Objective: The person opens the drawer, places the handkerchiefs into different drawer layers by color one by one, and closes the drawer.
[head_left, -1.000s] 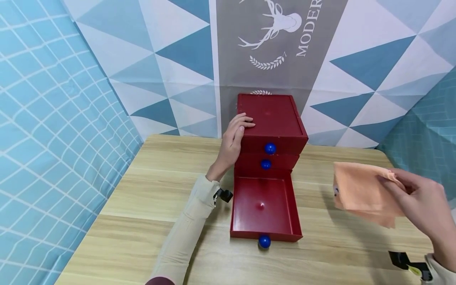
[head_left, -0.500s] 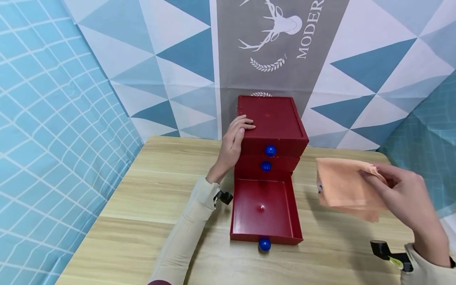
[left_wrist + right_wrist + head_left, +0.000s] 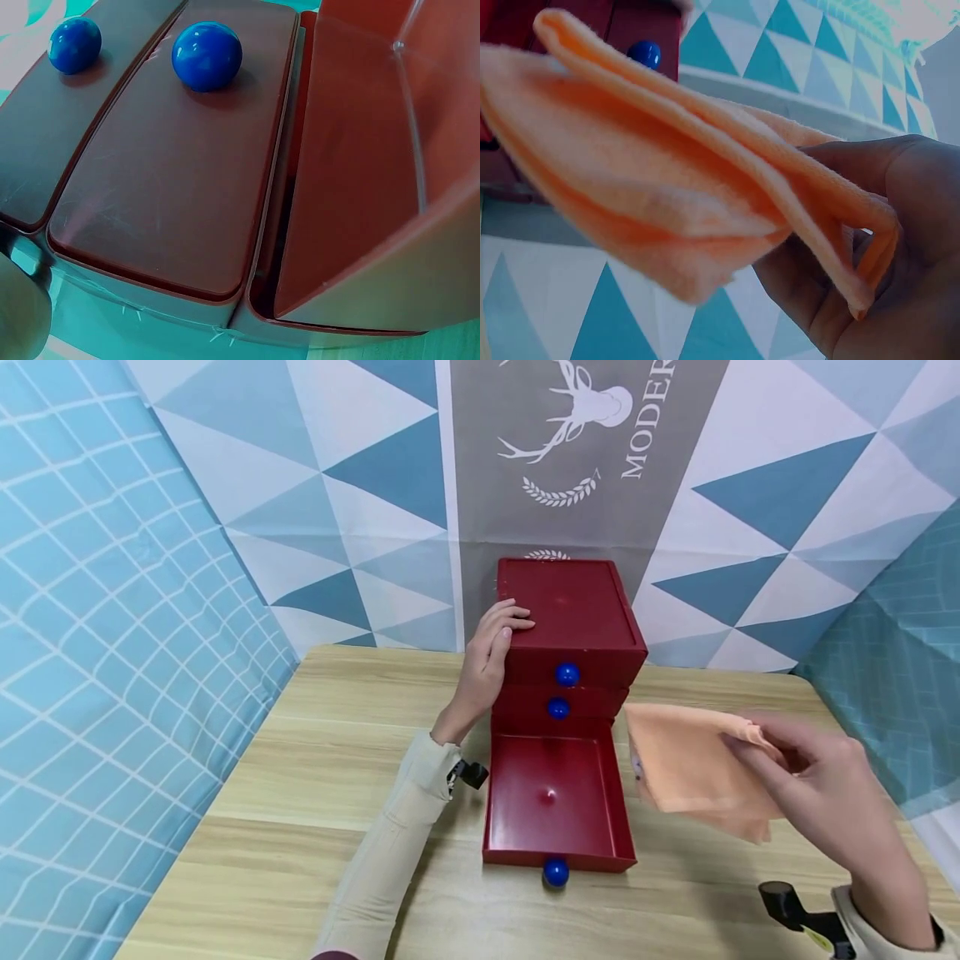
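A dark red three-drawer cabinet (image 3: pixel 562 602) with round blue knobs stands at the middle of the table. Its bottom drawer (image 3: pixel 551 797) is pulled out, and nothing lies inside; the two upper drawers are closed. My left hand (image 3: pixel 486 660) rests on the cabinet's top left edge, fingers laid over the top. Between thumb and fingers, my right hand (image 3: pixel 825 785) pinches a folded peach-orange cloth (image 3: pixel 693 764). The cloth hangs above the table just right of the open drawer. In the right wrist view the folded layers of the cloth (image 3: pixel 652 165) show close up.
The wooden table (image 3: pixel 322 760) reaches to a patterned backdrop (image 3: pixel 397 502) behind the cabinet. Blue grid sheeting (image 3: pixel 112 635) hangs along the left side. The drawer's front wall and blue knob (image 3: pixel 556 872) jut toward the near edge.
My right hand has carried the cloth leftward, from the right side of the table to beside the open drawer. The left hand has stayed on the cabinet.
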The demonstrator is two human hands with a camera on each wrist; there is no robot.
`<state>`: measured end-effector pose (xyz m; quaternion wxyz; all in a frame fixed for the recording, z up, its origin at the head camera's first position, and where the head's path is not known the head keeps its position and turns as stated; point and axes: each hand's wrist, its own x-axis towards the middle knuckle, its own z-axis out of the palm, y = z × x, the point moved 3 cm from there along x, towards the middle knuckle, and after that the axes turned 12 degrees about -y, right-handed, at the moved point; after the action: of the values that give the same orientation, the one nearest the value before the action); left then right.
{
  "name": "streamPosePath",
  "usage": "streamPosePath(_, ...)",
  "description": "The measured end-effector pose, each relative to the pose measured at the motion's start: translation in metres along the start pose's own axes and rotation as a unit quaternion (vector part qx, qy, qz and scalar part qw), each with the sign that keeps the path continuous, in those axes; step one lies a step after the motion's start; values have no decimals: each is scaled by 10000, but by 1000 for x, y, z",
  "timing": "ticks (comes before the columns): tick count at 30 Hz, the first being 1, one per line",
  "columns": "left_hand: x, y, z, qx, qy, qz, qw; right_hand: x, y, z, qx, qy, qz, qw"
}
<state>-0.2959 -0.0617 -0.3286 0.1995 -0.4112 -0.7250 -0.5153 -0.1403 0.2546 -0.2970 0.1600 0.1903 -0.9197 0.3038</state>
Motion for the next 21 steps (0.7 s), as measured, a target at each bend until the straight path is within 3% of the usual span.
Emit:
streamPosePath(8,0,-6,-2,68,39,4,10000,2,-22,9,53,-48,-498,9987)
streamPosePath(15,-1,-38,6,146,19,157,9998,14,-26,22,127,-199,-450,9987)
streamPosePath(21,-2,-45,5,301,30,180,9994,30,-33,37,363,-278,-611,9971)
